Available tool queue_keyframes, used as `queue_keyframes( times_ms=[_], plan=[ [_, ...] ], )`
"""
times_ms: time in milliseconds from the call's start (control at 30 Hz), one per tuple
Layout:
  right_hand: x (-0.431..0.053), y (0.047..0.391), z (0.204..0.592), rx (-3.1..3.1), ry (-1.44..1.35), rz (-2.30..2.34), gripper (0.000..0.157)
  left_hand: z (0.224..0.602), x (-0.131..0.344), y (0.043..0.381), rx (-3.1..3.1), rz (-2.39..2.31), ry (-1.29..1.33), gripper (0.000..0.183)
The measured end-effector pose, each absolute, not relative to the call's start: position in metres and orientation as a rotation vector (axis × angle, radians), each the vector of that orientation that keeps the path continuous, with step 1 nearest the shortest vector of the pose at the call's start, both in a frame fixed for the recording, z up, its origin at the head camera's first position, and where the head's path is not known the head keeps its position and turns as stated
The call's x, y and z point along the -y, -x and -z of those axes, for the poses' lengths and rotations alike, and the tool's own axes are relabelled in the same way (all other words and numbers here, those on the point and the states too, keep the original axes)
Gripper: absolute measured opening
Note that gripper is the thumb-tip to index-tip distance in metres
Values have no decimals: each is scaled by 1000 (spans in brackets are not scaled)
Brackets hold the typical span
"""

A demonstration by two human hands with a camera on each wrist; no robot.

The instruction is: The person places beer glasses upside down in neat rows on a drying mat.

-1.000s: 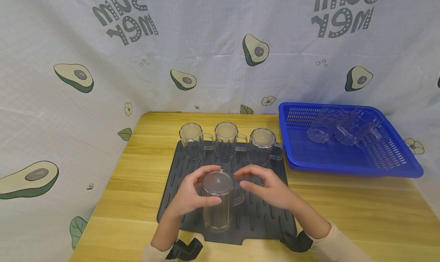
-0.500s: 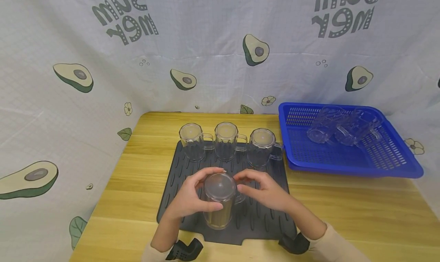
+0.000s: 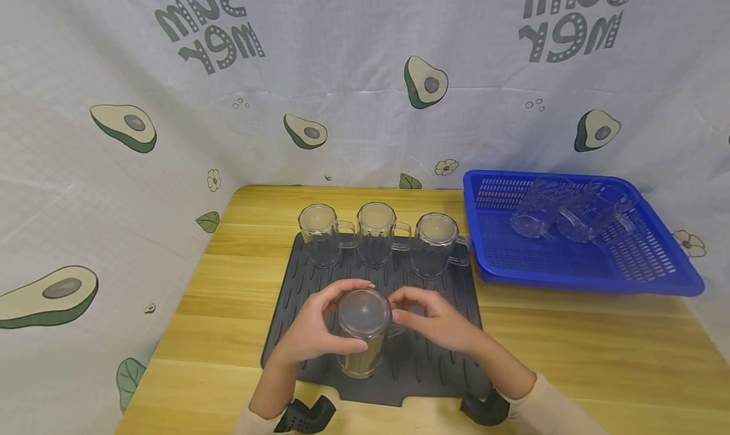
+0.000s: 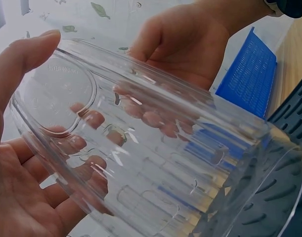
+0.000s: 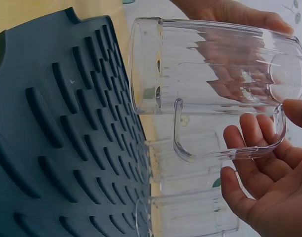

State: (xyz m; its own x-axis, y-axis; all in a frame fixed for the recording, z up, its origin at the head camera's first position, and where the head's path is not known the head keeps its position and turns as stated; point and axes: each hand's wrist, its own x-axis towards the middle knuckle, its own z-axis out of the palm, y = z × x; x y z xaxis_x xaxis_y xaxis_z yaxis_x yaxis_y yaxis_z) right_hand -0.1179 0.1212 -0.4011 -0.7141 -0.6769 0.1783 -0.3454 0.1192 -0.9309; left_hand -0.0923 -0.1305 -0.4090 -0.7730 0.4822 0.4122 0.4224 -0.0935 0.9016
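Observation:
A clear plastic mug hangs upside down over the dark ridged mat, its flat base upward and its mouth toward the mat. My left hand grips it near the base, thumb on the near side and fingers round the far side. On its right side is the handle, where my right hand has its fingertips; the thumb meets the handle's upper end and the other fingers curl by its inside. Through the clear wall, fingers of both hands show in the left wrist view.
Three more clear mugs, including the middle one, stand upside down in a row along the mat's back edge, handles to the right. A blue perforated basket at the back right holds several clear mugs. A printed curtain hangs behind the wooden table.
My right hand has moved left onto the handle, having been just off it. The mug has risen slightly and tilted, its base nearer the head camera, still in my left hand.

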Motion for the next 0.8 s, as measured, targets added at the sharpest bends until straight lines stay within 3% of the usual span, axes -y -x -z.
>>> queue_keyframes(
  times_ms=[333, 800],
  plan=[
    [-117, 118, 407, -1998, 985, 1659, 13, 413, 135, 91, -2039, -2044, -1023, 70],
    [-107, 114, 414, -1737, 893, 1739, 23, 422, 144, 89, -1916, -2102, -1031, 72]
  ],
)
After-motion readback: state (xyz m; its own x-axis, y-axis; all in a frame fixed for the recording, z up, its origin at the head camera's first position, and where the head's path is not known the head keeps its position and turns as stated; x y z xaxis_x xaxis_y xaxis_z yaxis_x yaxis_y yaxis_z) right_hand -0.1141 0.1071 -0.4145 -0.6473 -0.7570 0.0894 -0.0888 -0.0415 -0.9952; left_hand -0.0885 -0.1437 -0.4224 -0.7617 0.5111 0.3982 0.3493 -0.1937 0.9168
